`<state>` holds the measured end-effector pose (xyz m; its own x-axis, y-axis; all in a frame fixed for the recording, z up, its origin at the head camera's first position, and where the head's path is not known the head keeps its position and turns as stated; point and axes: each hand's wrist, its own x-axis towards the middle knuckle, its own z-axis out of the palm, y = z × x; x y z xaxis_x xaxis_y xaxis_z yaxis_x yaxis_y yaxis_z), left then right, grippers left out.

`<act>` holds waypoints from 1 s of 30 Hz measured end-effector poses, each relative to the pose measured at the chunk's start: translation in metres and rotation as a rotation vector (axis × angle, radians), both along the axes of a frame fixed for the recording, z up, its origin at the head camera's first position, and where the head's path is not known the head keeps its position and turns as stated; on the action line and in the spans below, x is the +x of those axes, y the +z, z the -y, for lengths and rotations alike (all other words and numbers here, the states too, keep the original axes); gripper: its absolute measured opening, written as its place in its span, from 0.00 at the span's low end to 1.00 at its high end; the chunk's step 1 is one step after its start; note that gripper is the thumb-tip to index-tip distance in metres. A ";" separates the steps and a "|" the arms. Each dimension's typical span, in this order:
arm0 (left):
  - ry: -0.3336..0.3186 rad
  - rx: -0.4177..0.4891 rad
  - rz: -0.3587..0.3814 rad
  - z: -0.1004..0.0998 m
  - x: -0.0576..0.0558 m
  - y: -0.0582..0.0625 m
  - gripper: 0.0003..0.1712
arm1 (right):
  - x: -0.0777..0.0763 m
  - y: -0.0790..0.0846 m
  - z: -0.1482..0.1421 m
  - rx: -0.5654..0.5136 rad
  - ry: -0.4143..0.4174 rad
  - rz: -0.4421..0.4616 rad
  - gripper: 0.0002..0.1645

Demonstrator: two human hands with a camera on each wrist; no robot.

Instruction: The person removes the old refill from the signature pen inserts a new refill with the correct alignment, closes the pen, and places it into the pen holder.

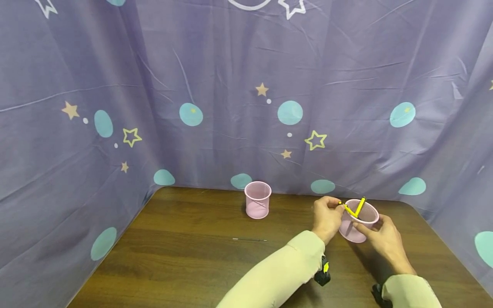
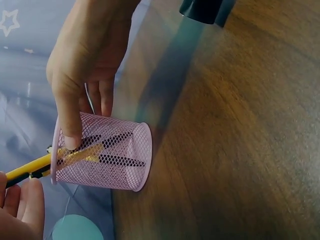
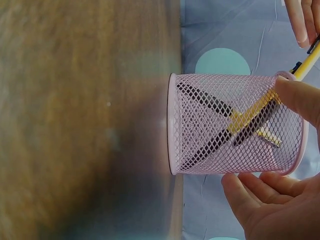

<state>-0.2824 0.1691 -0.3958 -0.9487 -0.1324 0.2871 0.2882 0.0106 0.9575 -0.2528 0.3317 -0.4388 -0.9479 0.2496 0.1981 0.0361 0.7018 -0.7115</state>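
My left hand (image 1: pixel 327 217) is at the rim of a pink mesh pen holder (image 1: pixel 352 233), its fingers and thumb pinching a yellow-and-black pen (image 2: pixel 31 169). The lower part of that pen slants down into the holder. Gripping the holder from its right side is my right hand (image 1: pixel 387 244), thumb on the near wall below the rim and fingers round the other side. Through the mesh, more yellow-and-black pens (image 3: pixel 207 150) cross inside, dark ends against the bottom. One pen (image 1: pixel 360 207) leans up above the rim. The holder stands upright on the table.
Another pink mesh holder (image 1: pixel 257 207) stands at the back middle of the wooden table (image 1: pixel 173 256). A thin rod like a pen refill (image 1: pixel 249 239) lies in front of it. A purple patterned curtain (image 1: pixel 231 141) hangs behind the table and along its sides.
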 end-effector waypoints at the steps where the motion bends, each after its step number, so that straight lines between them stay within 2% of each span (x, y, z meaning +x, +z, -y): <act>1: 0.009 -0.020 0.002 0.000 0.000 0.000 0.05 | 0.000 0.000 0.000 -0.001 -0.001 -0.001 0.55; 9: 0.062 -0.126 -0.032 -0.004 0.001 -0.001 0.05 | 0.000 0.000 -0.001 0.009 0.002 -0.010 0.55; 15: 0.091 -0.144 -0.042 -0.009 0.000 -0.005 0.06 | -0.001 -0.001 -0.001 0.003 0.018 0.011 0.56; 22: 0.054 -0.156 -0.046 -0.016 -0.002 -0.012 0.07 | -0.001 -0.002 0.001 0.013 0.006 -0.013 0.54; 30: 0.017 -0.188 -0.070 -0.020 -0.003 -0.014 0.07 | -0.002 -0.003 0.002 0.016 -0.002 0.004 0.55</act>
